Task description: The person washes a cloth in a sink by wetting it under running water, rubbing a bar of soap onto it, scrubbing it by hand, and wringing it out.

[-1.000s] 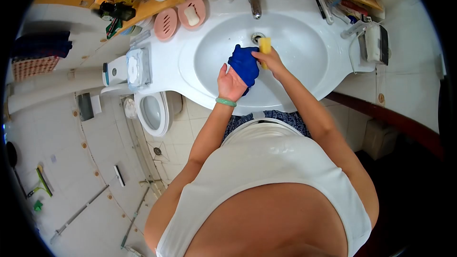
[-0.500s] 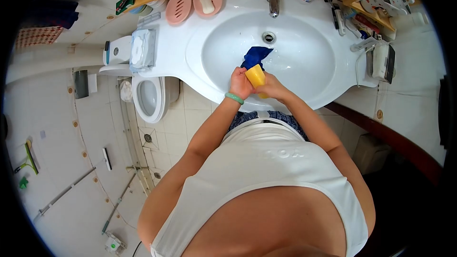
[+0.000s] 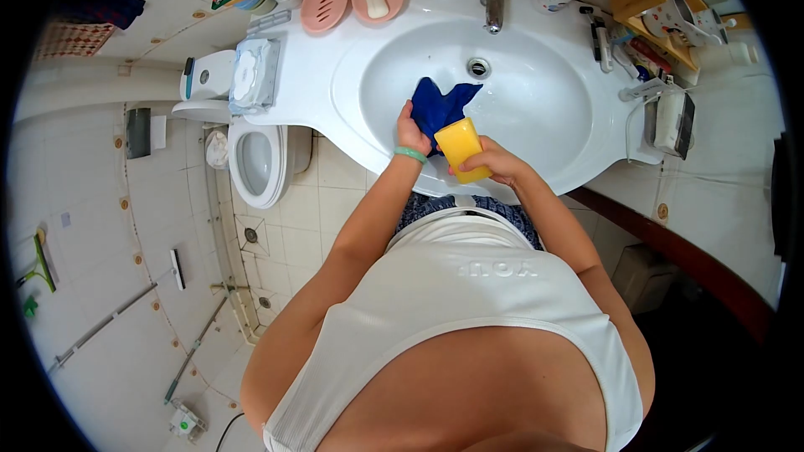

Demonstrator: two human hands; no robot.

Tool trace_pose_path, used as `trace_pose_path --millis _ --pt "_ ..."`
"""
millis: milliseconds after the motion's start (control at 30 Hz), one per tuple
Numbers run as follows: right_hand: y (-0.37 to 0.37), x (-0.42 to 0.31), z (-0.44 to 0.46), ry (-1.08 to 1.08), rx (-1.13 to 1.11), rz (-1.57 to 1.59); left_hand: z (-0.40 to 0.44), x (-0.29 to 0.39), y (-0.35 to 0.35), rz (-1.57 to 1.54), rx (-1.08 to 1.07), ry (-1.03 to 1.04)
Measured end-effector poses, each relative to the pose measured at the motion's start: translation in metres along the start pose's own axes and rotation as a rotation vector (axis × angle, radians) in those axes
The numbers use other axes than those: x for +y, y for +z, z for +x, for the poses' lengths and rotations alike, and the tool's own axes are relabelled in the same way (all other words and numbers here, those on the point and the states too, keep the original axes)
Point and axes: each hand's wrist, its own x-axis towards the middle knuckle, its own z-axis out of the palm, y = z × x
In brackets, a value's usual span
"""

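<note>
A wet-looking dark blue cloth (image 3: 437, 107) lies spread over my left hand (image 3: 409, 132), low over the near part of the sink basin (image 3: 536, 125). My left thumb shows along the cloth's left edge; the other fingers are hidden under it. In my right hand (image 3: 500, 161) is a big yellow bar of soap (image 3: 460, 149), gripped at its lower right end. The soap's upper left edge overlaps the cloth; whether they touch I cannot tell.
Behind the basin stands a chrome faucet (image 3: 495, 2), above the drain (image 3: 478, 68). Two pink soap dishes (image 3: 324, 5) sit at the back left, one with a white soap bar (image 3: 375, 1). A pack of wipes (image 3: 254, 75) lies at the left end, near the toilet (image 3: 260, 163).
My hands have moved apart. The soap has turned so its broad face shows, held by my right hand alone. More of the blue cloth is spread out over my left hand.
</note>
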Motion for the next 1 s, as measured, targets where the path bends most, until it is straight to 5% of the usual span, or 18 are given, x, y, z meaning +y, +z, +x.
trace_pose_path --millis 100,200,367,433,467,500,567,767,833,1000 --pt "0.002 -0.008 -0.006 -0.043 0.014 0.087 -0.007 0.001 0.009 -0.145 -0.070 0.052" --pt "-0.009 -0.012 -0.005 -0.143 0.202 0.110 -0.017 0.007 0.015 -0.244 -0.361 -0.027" --pt "-0.008 -0.020 0.009 -0.307 0.444 -0.016 -0.034 0.002 0.040 -0.165 -0.402 -0.138" --pt "0.009 -0.031 0.022 -0.676 0.677 -0.638 -0.038 -0.003 0.042 -0.117 -0.407 -0.162" --pt "0.027 -0.040 0.012 -0.434 0.747 -0.771 -0.040 -0.006 0.042 -0.076 -0.368 -0.184" --pt "0.036 -0.037 0.015 -0.437 0.751 -0.769 -0.040 -0.007 0.043 -0.033 -0.329 -0.207" --pt "0.047 -0.028 0.022 -0.711 0.940 -1.324 -0.033 -0.009 0.031 -0.149 -0.520 -0.265" --pt "0.027 -0.026 0.047 -0.676 0.942 -1.304 -0.048 -0.017 0.039 -0.062 -0.393 -0.143" --pt "0.018 -0.029 0.051 -0.621 0.944 -1.277 -0.046 -0.012 0.038 -0.233 -0.389 -0.298" --pt "0.039 -0.017 0.027 -0.792 0.746 -1.364 -0.045 -0.005 0.035 -0.056 -0.507 -0.199"
